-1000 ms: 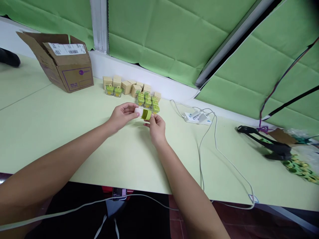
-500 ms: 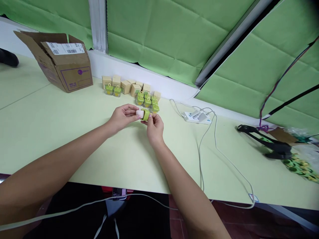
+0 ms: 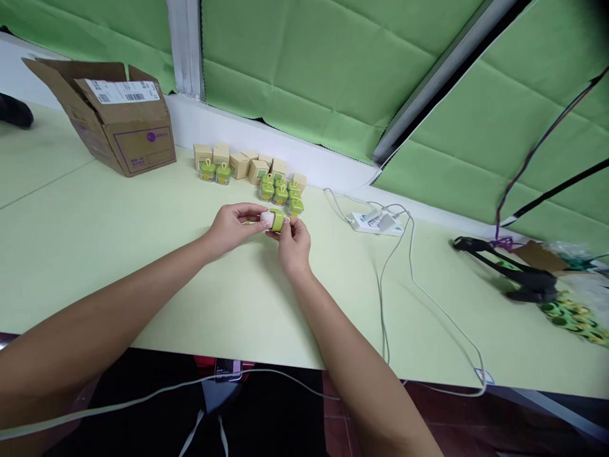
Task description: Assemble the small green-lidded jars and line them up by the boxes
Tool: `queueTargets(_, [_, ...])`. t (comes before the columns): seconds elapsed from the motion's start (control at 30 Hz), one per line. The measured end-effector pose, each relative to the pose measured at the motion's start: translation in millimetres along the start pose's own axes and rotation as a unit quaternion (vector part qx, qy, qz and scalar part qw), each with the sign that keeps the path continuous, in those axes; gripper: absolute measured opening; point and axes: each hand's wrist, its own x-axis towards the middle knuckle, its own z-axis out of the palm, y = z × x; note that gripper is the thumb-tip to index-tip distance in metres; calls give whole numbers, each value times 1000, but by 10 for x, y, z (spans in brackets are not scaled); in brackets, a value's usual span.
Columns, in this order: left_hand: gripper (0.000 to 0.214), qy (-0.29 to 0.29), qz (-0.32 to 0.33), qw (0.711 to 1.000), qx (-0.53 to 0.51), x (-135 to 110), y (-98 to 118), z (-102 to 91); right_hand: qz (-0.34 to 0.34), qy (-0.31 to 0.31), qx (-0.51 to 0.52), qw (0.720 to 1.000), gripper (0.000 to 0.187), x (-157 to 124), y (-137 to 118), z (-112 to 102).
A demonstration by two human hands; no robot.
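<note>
Between my fingertips, just above the table, are a whitish small jar and a green cap with a loop, lying on their sides end to end. My left hand pinches the jar from the left. My right hand grips the cap from the right, its fingers partly over the loop. The cap sits against the jar; whether it is fully seated I cannot tell. Beyond my hands stand several similar green-capped jars in a cluster, and a pair of green-capped jars further left.
Small cardboard boxes line the wall behind the jars. A large open carton stands back left. A power strip with white cables lies right. Further right are a black stand-like object and a heap of green pieces.
The green cap and the whitish jar have come closer together, with less of a gap between them. Both hands stay in nearly the same place.
</note>
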Motion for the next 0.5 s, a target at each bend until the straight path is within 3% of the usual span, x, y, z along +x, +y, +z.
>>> queueTargets(0.5, [53,-5,40,998,53,-41,-97,32,28,-9,-11,1000,41,16,21,-32])
